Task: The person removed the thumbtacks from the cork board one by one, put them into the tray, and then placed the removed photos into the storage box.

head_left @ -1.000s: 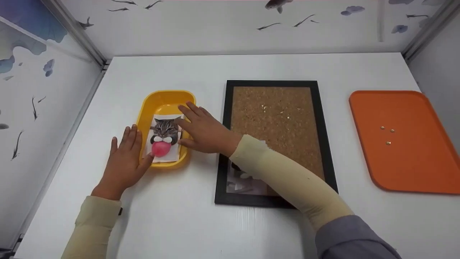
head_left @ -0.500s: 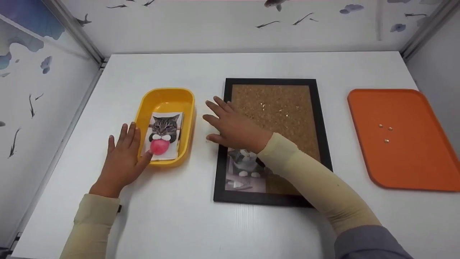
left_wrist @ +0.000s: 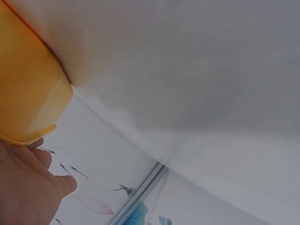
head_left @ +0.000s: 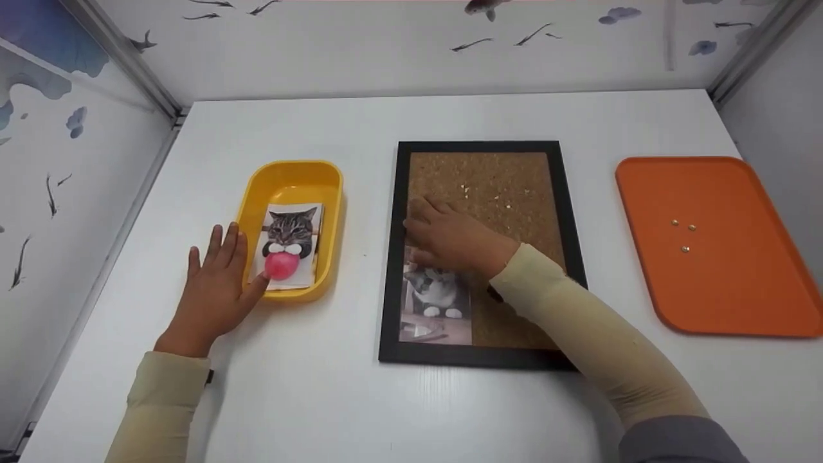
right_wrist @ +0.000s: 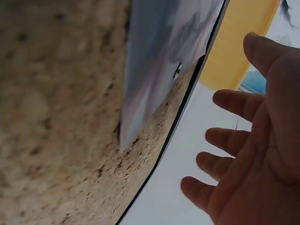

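Note:
My left hand (head_left: 212,292) lies along the left side of a yellow plastic tray (head_left: 289,168), its fingers straight and touching the rim. Inside the tray is a stack of photos, topped by a cat picture (head_left: 290,235) with a pink balloon. My right hand (head_left: 460,239) is over the left part of a black-framed cork board (head_left: 443,173). In the right wrist view its fingers (right_wrist: 229,140) are spread and relaxed, holding nothing. Just below that hand, a grey-and-white cat photo (head_left: 437,315) lies in the board's lower left corner, its top partly hidden.
An orange tray (head_left: 720,289) on the right carries several small gold pins (head_left: 685,249). Small shiny specks (head_left: 508,206) dot the cork's upper part. A white table (head_left: 308,399) bears everything, with printed walls (head_left: 386,51) around its back and sides.
My right hand has moved right, from over the yellow tray to over the cork board, uncovering the photo stack and much of the board's cat photo. My left hand stays at the tray.

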Action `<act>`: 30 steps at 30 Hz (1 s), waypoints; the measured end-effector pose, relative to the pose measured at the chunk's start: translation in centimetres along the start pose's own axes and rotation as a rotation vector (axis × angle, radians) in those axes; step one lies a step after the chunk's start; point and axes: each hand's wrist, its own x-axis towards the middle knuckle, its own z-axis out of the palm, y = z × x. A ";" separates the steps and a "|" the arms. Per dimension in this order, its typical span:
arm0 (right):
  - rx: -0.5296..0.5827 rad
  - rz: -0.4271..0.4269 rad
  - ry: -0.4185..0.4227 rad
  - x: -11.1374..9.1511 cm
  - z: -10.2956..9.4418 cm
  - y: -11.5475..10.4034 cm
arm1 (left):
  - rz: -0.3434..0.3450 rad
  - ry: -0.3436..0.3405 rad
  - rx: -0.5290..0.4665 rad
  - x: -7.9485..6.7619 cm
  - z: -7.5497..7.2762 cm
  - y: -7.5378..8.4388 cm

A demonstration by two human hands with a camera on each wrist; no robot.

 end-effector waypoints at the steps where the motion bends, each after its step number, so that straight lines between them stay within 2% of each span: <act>1: 0.004 0.006 -0.008 -0.2 0.1 0.1 | 0.000 -0.003 0.002 0.0 0.0 0.0; 13: 0.030 0.164 -0.193 -2.0 0.5 1.1 | 0.013 -0.017 0.003 0.2 -0.6 0.4; 18: 0.076 0.206 -0.228 -2.6 0.6 1.2 | 0.008 -0.045 0.029 0.4 -1.2 0.5; 20: 0.094 0.208 -0.239 -2.7 0.7 1.3 | 0.018 -0.023 0.026 0.4 -1.5 0.8; 21: 0.098 0.205 -0.247 -2.7 0.7 1.3 | 0.031 0.009 0.018 0.4 -1.6 1.1; 23: 0.102 0.192 -0.267 -2.8 0.8 1.3 | 0.116 0.138 0.000 0.5 -1.5 2.0; 26: 0.102 0.169 -0.296 -2.8 0.9 1.3 | 0.366 0.405 -0.025 0.7 -0.9 4.8; 27: 0.111 0.163 -0.301 -2.8 0.9 1.4 | 0.453 0.467 -0.020 0.7 -0.6 6.1; 28: 0.117 0.160 -0.306 -2.8 0.9 1.4 | 0.536 0.505 -0.012 0.8 -0.3 7.5; 29: 0.120 0.164 -0.312 -2.8 0.9 1.4 | 0.609 0.511 -0.009 0.9 0.0 8.9; 30: 0.123 0.171 -0.315 -2.8 0.9 1.5 | 0.649 0.478 -0.007 0.9 0.2 10.4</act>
